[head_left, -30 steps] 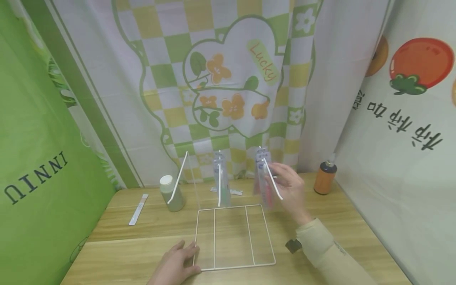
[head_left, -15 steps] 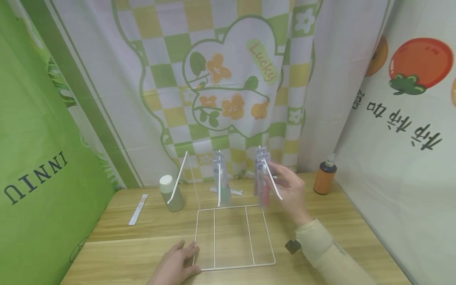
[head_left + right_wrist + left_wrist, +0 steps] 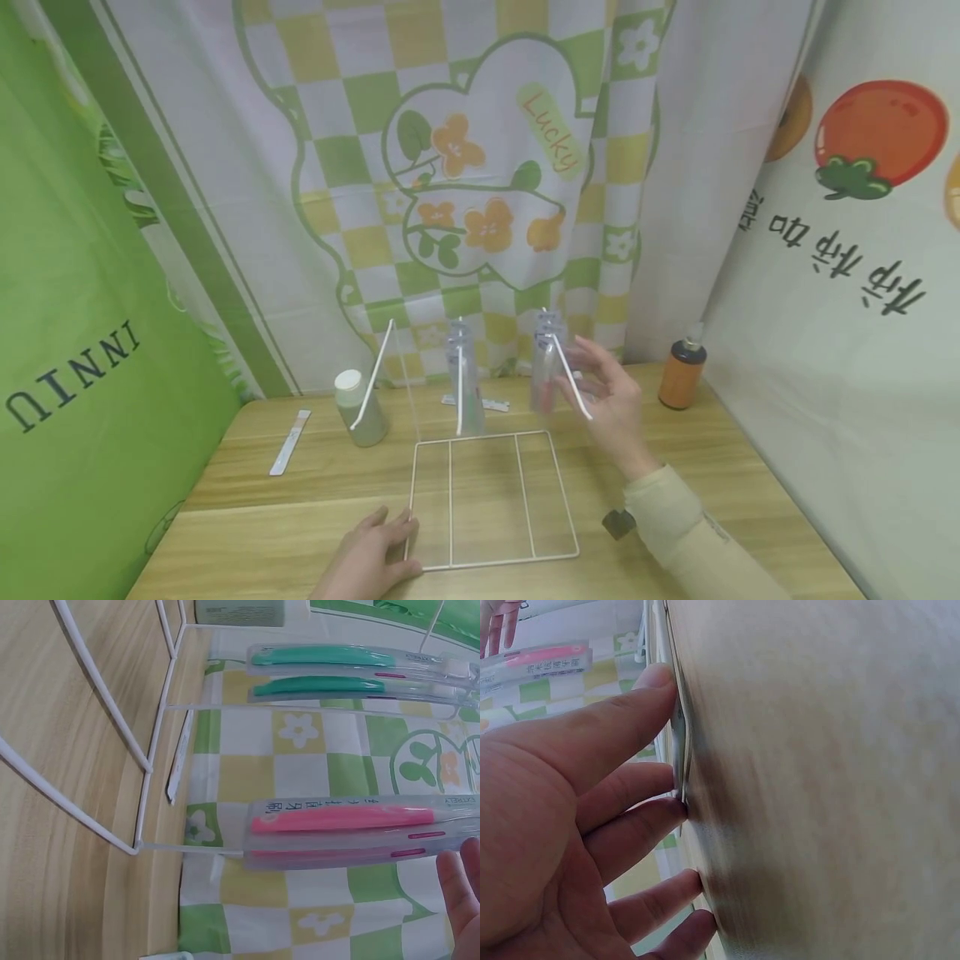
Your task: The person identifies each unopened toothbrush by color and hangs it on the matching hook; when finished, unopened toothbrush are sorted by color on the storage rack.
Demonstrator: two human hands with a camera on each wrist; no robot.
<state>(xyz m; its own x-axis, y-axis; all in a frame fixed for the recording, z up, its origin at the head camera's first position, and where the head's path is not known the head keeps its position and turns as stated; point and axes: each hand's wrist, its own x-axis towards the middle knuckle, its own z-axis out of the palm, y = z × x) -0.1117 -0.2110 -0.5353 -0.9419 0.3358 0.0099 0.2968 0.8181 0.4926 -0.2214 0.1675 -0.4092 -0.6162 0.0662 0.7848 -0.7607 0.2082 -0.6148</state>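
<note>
A white wire rack point(image 3: 563, 492) stands on the wooden table with three slanted hooks. Clear packs with pink toothbrushes point(image 3: 546, 367) point(image 3: 352, 825) hang on the right hook point(image 3: 573, 383). My right hand point(image 3: 611, 400) hovers just right of them with fingers spread and holds nothing; one fingertip point(image 3: 461, 900) shows below the packs. Packs with green toothbrushes point(image 3: 461, 375) point(image 3: 337, 667) hang on the middle hook. The left hook point(image 3: 372, 383) is bare. My left hand point(image 3: 371, 558) point(image 3: 592, 825) lies flat on the table, its straight fingers pressing the rack's front left wire point(image 3: 676, 735).
A pale green bottle with a white cap point(image 3: 360, 408) stands left of the rack and an orange bottle point(image 3: 681, 375) at the back right. A flat pack point(image 3: 290, 442) lies at the left, another point(image 3: 487, 404) behind the rack. Printed curtains close in three sides.
My right hand held a pink toothbrush pack at the right hook; now its fingers have spread, and the pack hangs there with the others. The left hand has not moved.
</note>
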